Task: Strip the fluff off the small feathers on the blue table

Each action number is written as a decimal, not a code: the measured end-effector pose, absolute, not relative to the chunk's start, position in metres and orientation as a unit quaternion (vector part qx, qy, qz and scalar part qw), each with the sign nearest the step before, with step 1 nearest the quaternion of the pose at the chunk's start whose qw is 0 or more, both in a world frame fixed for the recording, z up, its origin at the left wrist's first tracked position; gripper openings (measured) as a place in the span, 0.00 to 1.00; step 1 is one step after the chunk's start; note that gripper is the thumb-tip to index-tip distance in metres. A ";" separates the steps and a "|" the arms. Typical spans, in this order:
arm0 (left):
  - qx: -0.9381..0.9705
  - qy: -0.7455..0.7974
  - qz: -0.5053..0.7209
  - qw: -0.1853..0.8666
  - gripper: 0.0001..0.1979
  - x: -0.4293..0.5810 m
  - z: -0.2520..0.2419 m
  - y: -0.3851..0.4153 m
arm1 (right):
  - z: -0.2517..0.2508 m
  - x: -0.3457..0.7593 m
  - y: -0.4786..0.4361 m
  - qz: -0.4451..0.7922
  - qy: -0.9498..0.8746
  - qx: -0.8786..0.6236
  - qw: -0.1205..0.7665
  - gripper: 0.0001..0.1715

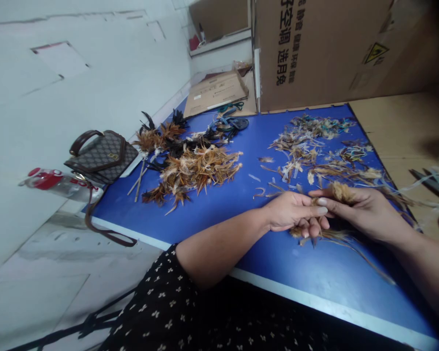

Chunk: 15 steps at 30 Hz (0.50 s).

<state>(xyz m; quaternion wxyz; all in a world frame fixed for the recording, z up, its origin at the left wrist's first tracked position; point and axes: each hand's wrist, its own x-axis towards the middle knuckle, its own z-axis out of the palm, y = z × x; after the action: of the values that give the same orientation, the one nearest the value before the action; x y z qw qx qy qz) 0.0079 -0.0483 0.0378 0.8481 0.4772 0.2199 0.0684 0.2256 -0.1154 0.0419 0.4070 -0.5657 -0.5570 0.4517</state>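
Both my hands meet over the blue table [241, 195] near its front edge. My left hand [296, 212] is closed around a small bundle of brown feathers [325, 235] whose tips poke out below the fingers. My right hand [362, 209] pinches the same bundle and has a fluffy tan feather tuft [342, 191] against its fingers. A large pile of orange, brown and black feathers [195, 168] lies to the left of the hands. Loose scattered feathers and trimmings [314, 151] lie just beyond them.
A brown patterned handbag [100, 156] and a clear bottle with red cap [58, 184] sit at the table's left end. A big cardboard box [332, 48] stands at the back, a flat carton [215, 90] beside it. Scissors [433, 183] rest on the wooden surface at right.
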 end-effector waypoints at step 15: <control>0.431 0.252 0.204 0.842 0.22 0.014 0.035 -0.049 | 0.039 0.224 -0.113 0.328 -0.565 -0.598 0.464 0.37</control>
<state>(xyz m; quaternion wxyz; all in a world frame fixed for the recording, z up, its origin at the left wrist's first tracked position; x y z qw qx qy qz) 0.0140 -0.0488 0.0349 0.8423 0.4306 0.2518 0.2043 0.2240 -0.1131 0.0386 0.4641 -0.5980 -0.5649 0.3285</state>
